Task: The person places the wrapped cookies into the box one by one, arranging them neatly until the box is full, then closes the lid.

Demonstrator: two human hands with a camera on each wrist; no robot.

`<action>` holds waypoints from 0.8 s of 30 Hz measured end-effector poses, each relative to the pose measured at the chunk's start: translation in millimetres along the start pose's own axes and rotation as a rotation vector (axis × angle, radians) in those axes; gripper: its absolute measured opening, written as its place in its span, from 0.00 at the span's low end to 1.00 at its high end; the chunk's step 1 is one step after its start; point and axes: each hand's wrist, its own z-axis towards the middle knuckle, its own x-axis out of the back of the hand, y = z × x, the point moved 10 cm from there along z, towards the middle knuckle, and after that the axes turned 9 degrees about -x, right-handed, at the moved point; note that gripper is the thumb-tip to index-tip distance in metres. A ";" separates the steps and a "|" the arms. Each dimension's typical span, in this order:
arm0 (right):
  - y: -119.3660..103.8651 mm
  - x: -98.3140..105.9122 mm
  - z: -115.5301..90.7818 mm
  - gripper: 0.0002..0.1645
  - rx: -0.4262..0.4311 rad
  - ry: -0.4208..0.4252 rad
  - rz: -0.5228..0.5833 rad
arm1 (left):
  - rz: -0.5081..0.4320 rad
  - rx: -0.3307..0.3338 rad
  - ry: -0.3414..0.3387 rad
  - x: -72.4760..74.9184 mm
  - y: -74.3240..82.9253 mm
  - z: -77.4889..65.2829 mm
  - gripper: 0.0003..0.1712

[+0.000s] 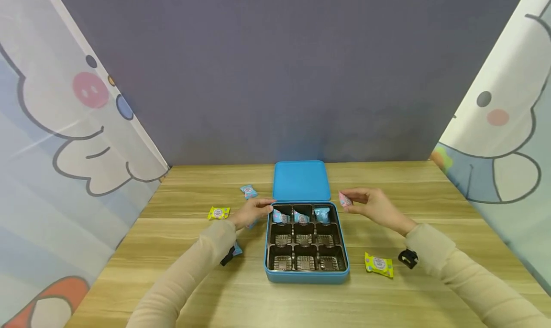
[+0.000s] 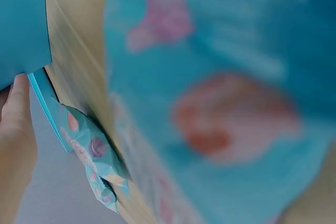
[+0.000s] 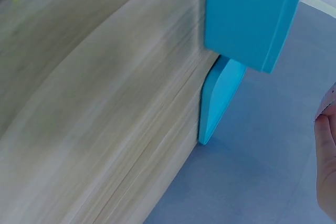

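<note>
A blue box (image 1: 307,277) with a dark divided tray (image 1: 304,231) stands on the table. Wrapped blue candies (image 1: 301,217) sit in its back row of compartments, one in each; the front two rows hold none. My left hand (image 1: 251,212) grips the box's back left corner, thumb at the rim; the left wrist view shows a finger against the box wall (image 2: 21,24). To the right of the box, my right hand (image 1: 374,206) pinches a pink wrapped candy (image 1: 345,200) above the table. Only part of that hand (image 3: 326,166) appears in the right wrist view.
The blue lid (image 1: 301,180) lies behind the box. Left of the box are a yellow candy (image 1: 218,213) and several blue ones (image 1: 248,191), some partly covered by my left arm. Another yellow candy (image 1: 379,264) lies at the right. A grey panel (image 1: 275,79) rises behind the table.
</note>
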 end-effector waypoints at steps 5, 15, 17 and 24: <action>-3.9 -5.1 1.2 0.30 0.006 -0.016 0.039 | 0.003 -0.013 -0.002 -0.3 -0.1 0.5 0.25; -10.8 -13.6 3.3 0.30 0.039 -0.039 0.054 | -0.004 -0.014 0.011 -0.5 -0.4 -1.1 0.25; -11.4 -14.0 3.5 0.30 0.039 -0.042 0.064 | 0.000 -0.016 0.009 -0.7 -0.7 -0.4 0.25; -13.5 -18.6 5.7 0.31 0.004 -0.050 0.077 | -0.001 -0.032 0.000 -1.6 -0.2 1.1 0.25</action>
